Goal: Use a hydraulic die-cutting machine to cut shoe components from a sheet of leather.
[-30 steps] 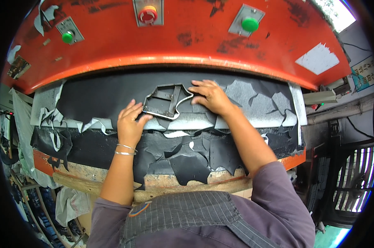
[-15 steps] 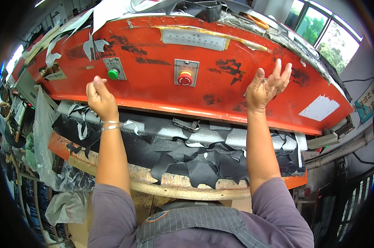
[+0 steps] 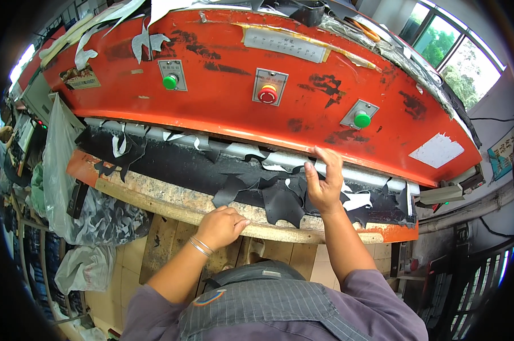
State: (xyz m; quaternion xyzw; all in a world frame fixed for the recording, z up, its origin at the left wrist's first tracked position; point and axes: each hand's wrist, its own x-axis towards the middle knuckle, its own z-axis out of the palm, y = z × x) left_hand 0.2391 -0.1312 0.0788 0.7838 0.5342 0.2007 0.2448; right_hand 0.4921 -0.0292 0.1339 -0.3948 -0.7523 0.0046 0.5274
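Observation:
My right hand (image 3: 325,184) reaches over the right part of the press bed, fingers spread and thumb up, holding nothing I can see. Beneath and beside it lie dark leather-like offcuts (image 3: 282,206) with jagged, cut-out edges. A white scrap (image 3: 357,199) shows just right of my wrist. My left hand (image 3: 220,226) is closed in a loose fist at the pale, worn front ledge (image 3: 160,196); its palm side is hidden, and nothing shows in it. Behind the offcuts runs a black cutting surface (image 3: 177,162) with a light grey strip along its back.
The red press beam (image 3: 211,96) spans the far side, carrying a left green button (image 3: 170,82), a red stop button (image 3: 267,94) and a right green button (image 3: 361,119). Scraps hang over its top. A clear plastic bag (image 3: 64,170) stands left, with a white bag (image 3: 89,267) below.
Both hands have come down from the beam's front, the left to the front ledge, the right over the offcuts. The right green button is uncovered. A small metal frame on the bed no longer shows.

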